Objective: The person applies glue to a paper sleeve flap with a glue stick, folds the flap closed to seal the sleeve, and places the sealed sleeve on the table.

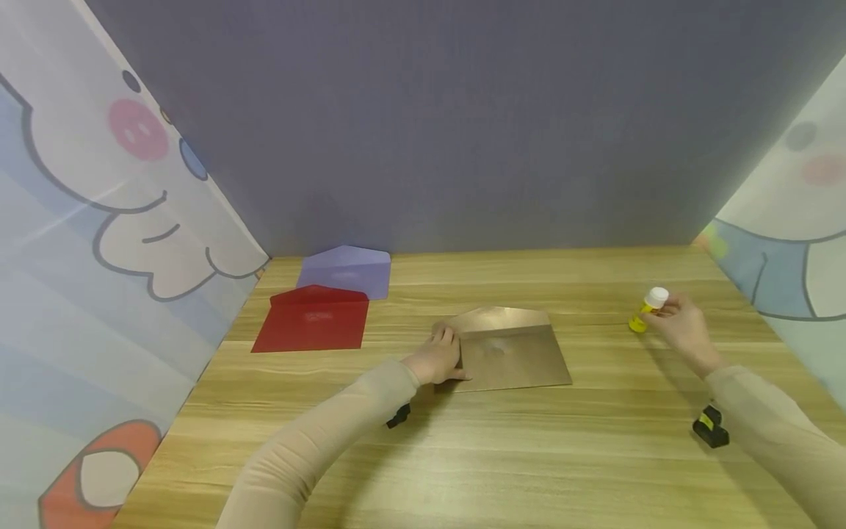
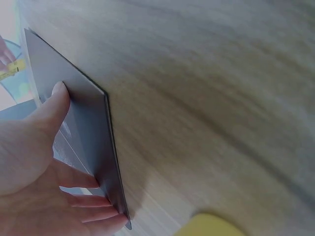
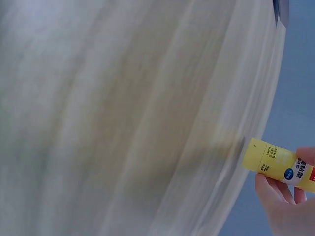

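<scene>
Yellow, white-capped cylindrical glue stick (image 1: 648, 308) is pinched in the right hand's (image 1: 687, 332) grip at the tabletop's (image 1: 502, 455) right side, forearm slanting inward. Bronze-brown paper envelope (image 1: 518, 358) lies centrally, flap open; the left hand (image 1: 439, 357), grip spread, presses its left end, arm reaching diagonally. Red paper envelope (image 1: 311, 322) and lavender paper envelope (image 1: 346, 275) lie farther left.

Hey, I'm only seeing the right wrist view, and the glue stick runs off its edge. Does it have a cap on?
Observer: Yes, the head view shows a white cap on the upper end of the glue stick.
Operator: And what's the left hand touching?
Observer: It rests on the left end of a gold envelope.
Operator: Any other envelopes out?
Observer: Two: a red envelope and a purple envelope lie farther left on the table.
</scene>
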A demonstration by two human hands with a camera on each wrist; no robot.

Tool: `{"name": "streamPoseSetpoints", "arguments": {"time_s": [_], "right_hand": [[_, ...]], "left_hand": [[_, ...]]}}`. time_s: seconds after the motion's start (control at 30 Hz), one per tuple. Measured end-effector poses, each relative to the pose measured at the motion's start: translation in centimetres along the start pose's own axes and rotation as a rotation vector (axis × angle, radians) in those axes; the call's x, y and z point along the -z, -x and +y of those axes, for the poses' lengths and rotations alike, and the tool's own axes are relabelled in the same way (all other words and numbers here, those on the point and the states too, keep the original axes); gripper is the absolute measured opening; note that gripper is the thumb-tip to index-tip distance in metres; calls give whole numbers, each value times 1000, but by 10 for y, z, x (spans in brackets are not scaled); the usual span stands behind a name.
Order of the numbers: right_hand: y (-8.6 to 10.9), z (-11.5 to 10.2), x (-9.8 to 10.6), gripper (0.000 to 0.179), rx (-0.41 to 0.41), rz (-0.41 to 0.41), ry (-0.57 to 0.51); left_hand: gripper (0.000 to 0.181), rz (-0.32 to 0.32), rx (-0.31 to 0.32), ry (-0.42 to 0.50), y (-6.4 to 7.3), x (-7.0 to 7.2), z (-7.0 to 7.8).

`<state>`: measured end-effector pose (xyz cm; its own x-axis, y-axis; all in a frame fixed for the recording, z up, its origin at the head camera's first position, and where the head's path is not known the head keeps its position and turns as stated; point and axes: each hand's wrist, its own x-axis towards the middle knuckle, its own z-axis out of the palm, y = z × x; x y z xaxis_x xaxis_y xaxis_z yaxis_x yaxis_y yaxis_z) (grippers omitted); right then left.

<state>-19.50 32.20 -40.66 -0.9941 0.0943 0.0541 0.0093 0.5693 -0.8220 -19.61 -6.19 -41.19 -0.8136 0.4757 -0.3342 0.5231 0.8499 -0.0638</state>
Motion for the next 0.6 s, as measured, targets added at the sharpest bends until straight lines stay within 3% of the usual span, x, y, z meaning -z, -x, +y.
{"name": "streamPoseSetpoints", "arguments": {"time_s": [0.6], "right_hand": [[-1, 11, -4, 63, -38, -47, -37]], "left_hand": [[84, -5, 9, -14, -2, -2, 0]]}}
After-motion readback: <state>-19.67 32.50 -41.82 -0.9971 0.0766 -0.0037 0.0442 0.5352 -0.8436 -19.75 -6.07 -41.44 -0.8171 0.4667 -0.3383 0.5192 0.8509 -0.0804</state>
